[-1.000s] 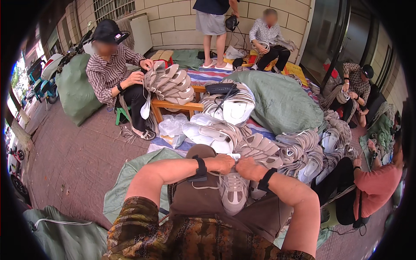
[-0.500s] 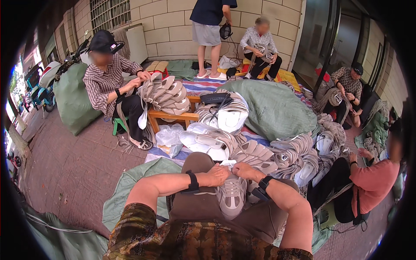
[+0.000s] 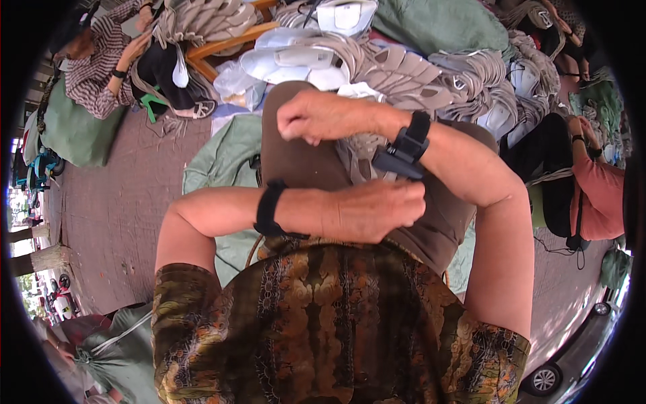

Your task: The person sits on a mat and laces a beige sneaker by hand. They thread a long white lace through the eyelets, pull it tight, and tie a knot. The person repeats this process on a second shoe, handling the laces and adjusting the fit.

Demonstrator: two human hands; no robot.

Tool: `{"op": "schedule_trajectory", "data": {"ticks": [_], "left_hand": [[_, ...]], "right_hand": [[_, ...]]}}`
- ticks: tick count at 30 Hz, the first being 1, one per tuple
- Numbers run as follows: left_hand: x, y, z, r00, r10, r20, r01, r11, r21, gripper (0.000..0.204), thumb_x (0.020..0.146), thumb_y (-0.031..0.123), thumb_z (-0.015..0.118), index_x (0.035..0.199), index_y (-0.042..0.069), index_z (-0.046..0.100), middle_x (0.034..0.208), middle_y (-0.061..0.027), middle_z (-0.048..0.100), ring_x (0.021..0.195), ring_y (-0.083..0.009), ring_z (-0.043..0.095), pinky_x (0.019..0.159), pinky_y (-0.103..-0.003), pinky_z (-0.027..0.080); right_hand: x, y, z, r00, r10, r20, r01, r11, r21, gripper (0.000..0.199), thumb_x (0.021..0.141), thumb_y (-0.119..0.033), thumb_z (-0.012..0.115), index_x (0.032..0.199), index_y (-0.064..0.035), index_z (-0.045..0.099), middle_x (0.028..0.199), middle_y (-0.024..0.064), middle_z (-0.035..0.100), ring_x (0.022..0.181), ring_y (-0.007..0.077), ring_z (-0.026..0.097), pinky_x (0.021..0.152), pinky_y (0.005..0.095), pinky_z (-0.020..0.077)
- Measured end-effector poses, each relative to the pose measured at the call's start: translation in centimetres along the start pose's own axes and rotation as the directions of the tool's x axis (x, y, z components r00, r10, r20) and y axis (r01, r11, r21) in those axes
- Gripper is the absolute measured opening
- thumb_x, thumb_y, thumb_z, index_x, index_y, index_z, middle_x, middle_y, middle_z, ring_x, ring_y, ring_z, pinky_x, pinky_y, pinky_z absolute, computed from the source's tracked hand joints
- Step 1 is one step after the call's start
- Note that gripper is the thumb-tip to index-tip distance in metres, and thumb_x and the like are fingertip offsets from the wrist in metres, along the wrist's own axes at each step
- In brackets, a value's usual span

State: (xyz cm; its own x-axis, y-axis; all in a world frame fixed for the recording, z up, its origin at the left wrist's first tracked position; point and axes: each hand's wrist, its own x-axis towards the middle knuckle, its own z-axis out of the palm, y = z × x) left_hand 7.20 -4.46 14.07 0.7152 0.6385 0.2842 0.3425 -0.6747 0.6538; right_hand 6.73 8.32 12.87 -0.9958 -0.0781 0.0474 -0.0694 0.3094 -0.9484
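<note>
A grey and white shoe upper [image 3: 363, 151] lies on my lap, on my brown trousers [image 3: 296, 161]. My forearms cross above it, each with a black wristband. My left hand [image 3: 373, 209] reaches across to the right; its curled fingers close on the near edge of the upper. My right hand [image 3: 316, 118] is a closed fist held above the lap, left of the upper. Nothing shows inside the fist. My arms hide most of the upper.
Heaps of grey and white shoe uppers [image 3: 417, 67] lie just beyond my knees, next to a green sack [image 3: 437, 23]. A person in a striped shirt [image 3: 101, 67] sits at upper left beside a wooden bench [image 3: 222, 47]. A person in pink [image 3: 599, 195] sits at right.
The view has tipped down toward my lap. My hands, side by side on the upper before, have crossed: the right fist has drawn up and left, the left hand has moved right.
</note>
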Motion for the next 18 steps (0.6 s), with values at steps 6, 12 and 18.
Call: {"op": "schedule_trajectory", "data": {"ticks": [6,12,18], "left_hand": [[-3.1,-8.7,-6.4,0.742,-0.291,-0.603,0.443,0.889,0.117,0.017,0.083,0.009,0.055,0.100,0.006,0.054,0.094,-0.0147,0.059,0.082,-0.0320,0.060,0.072,-0.042,0.048],[-7.1,-12.4,-4.6,0.632,-0.609,-0.480,0.714,0.698,0.055,0.013,0.079,0.014,0.058,0.087,0.004,0.060,0.080,-0.0135,0.064,0.080,-0.0306,0.063,0.071,-0.039,0.049],[-4.9,-11.0,-1.7,0.589,-0.697,-0.410,0.803,0.563,0.195,0.028,0.079,0.026,0.061,0.092,0.002,0.059,0.080,-0.0186,0.065,0.079,-0.0362,0.063,0.072,-0.047,0.048]], "right_hand": [[-9.8,6.1,-6.0,0.821,0.032,-0.569,-0.140,0.979,-0.147,0.013,0.092,-0.016,0.053,0.092,-0.0055,0.061,0.076,-0.0032,0.056,0.065,0.0038,0.049,0.055,0.0208,0.0408],[-16.2,7.8,-0.5,0.802,0.112,-0.587,-0.384,0.849,-0.363,0.012,0.086,-0.013,0.059,0.093,-0.0028,0.059,0.077,0.0046,0.057,0.064,0.0152,0.053,0.060,0.0284,0.0441],[-14.6,9.7,2.9,0.700,0.345,-0.625,-0.711,0.415,-0.567,0.020,0.077,-0.011,0.061,0.095,-0.0026,0.056,0.093,0.0165,0.061,0.087,0.0370,0.061,0.076,0.0456,0.0483]]}}
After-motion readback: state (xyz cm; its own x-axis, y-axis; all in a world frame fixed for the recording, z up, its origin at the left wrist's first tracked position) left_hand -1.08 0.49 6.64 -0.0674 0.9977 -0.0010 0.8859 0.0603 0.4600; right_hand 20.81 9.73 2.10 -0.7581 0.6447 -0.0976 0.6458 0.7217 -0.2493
